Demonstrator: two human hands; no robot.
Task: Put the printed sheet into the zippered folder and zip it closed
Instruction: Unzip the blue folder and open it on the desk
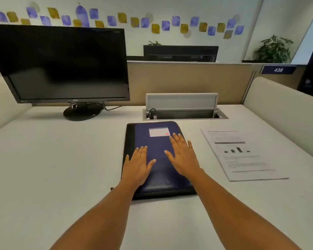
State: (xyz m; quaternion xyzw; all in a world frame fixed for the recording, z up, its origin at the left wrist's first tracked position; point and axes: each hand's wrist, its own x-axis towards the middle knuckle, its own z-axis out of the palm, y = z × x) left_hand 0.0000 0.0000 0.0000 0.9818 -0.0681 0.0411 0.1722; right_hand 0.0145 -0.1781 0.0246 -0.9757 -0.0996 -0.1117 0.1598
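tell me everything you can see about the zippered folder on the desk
The dark navy zippered folder lies flat and closed on the white desk, in front of the open cable box. It looks like leather or faux leather, with a black spine strip on its left, stitched edging along the near side, and a small white label with a red mark near the top. The left hand and right hand rest palm-down on its cover. The printed sheet lies apart, to its right.

Bright, even office light; soft shadows; slight blur; wide-angle edge curvature
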